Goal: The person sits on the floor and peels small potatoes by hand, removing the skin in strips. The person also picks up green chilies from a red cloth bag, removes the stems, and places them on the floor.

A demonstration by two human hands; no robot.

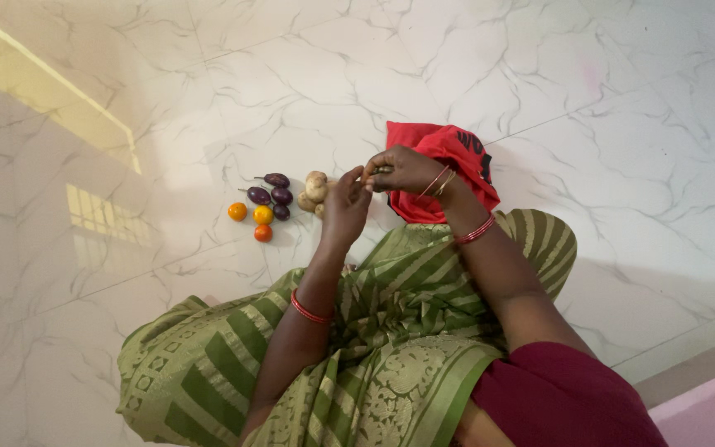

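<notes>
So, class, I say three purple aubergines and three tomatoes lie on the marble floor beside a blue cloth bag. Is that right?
Not quite: the cloth bag is red, not blue. The head view shows it on the marble floor, near the three purple aubergines and three tomatoes.

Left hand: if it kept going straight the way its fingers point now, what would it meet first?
Probably the right hand, which the left hand already nearly touches at the fingertips. The potatoes lie just to its left; depth is unclear.

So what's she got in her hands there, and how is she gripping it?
The right hand pinches a small greenish thing at its fingertips, too small to identify. The left hand meets it there; the grip spot cannot be told.
</notes>
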